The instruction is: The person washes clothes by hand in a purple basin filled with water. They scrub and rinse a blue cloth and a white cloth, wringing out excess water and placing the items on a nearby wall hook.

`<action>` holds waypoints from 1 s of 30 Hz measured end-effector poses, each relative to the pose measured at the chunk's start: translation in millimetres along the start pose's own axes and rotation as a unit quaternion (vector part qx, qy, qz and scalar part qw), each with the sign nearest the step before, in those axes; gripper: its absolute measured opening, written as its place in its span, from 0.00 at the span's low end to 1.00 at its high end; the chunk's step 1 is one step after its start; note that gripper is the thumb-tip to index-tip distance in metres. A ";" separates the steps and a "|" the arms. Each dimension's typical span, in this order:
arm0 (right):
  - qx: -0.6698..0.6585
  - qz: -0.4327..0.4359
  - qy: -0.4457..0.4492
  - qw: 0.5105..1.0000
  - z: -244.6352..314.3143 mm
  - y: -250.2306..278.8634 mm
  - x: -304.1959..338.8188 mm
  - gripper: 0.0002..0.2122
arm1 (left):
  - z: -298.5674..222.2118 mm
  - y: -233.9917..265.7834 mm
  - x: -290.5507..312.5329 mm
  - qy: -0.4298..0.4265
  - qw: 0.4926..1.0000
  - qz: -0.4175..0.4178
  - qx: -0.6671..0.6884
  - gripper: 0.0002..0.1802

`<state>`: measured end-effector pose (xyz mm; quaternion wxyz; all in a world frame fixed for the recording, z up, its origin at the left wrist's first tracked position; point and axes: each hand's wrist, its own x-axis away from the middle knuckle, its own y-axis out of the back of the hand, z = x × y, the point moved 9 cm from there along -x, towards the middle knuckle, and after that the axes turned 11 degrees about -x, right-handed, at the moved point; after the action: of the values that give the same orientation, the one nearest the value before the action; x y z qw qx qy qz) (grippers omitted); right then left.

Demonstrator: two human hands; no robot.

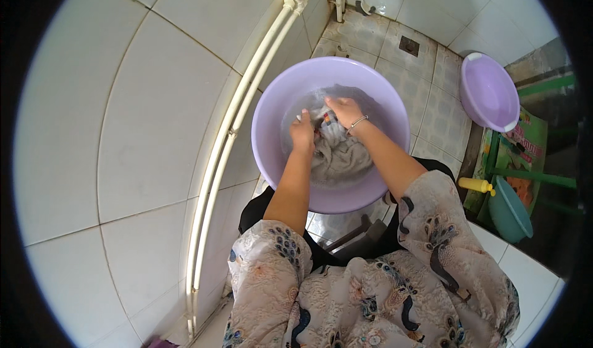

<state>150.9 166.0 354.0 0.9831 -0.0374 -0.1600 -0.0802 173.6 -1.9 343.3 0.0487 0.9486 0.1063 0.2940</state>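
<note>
A large round lilac basin (269,156) stands in front of me, holding murky grey water and a wet light-grey cloth (343,157). Over the water my left hand (303,131) is closed on the left side of the bunched cloth. My right hand (344,110), with a bracelet at its wrist, grips the cloth's far right part, its fingers curled. Between the hands a small red and orange patch shows on the fabric. The lower part of the cloth lies in folds in the water. Some of the left fingers are hidden by the cloth.
White pipes (230,135) run along the tiled wall at my left. A floor drain (409,46) lies beyond the basin. At the right are a smaller lilac basin (485,94), a yellow bottle (474,185), a teal basin (511,212) and a green frame (537,177).
</note>
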 end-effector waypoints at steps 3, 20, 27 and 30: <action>0.039 0.039 -0.009 0.998 32.0 -11.8 19.4 0.22 | -21.1 -9.1 10.7 -0.018 0.995 -0.017 0.098 0.19; 0.291 0.009 0.043 0.956 37.8 -24.1 28.5 0.22 | -7.2 -36.6 24.0 0.005 0.980 0.200 -0.016 0.22; 0.117 0.007 -0.085 0.989 -41.5 20.9 -12.3 0.22 | 0.0 -0.2 3.1 0.022 0.999 0.047 0.008 0.21; 0.119 -0.013 -0.082 0.989 -43.8 28.0 -12.5 0.18 | 2.7 -5.0 -4.1 -0.029 0.993 0.058 -0.094 0.17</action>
<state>157.5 191.0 307.2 0.9630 0.0759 -0.2491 -0.0696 170.9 2.0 338.0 0.1236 0.9526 0.0217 0.2770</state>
